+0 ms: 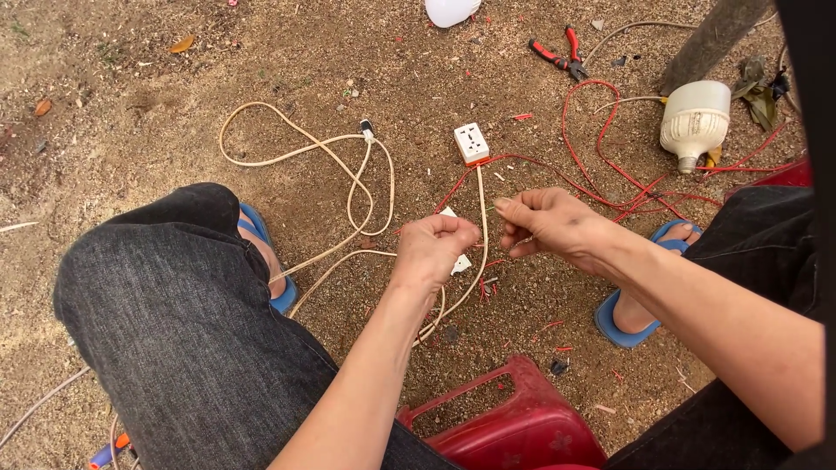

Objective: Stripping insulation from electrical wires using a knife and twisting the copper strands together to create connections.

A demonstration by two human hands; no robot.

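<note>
Two hands meet low over the bare dirt, between your knees, and nothing like a box or tray shows here; the loose parts simply lie on the ground. Largest near you is the red plastic stool under you, then the white bulb lying on its side at upper right. A long beige cord loops across the dirt to the left, and red wires tangle on the right, running toward a white socket block just beyond your hands. Red-handled pliers lie further out. Your left hand is curled shut around a small white fitting, knuckles up. Your right hand sits just beside it, fingers pinched on a thin wire end too small to make out clearly.
</note>
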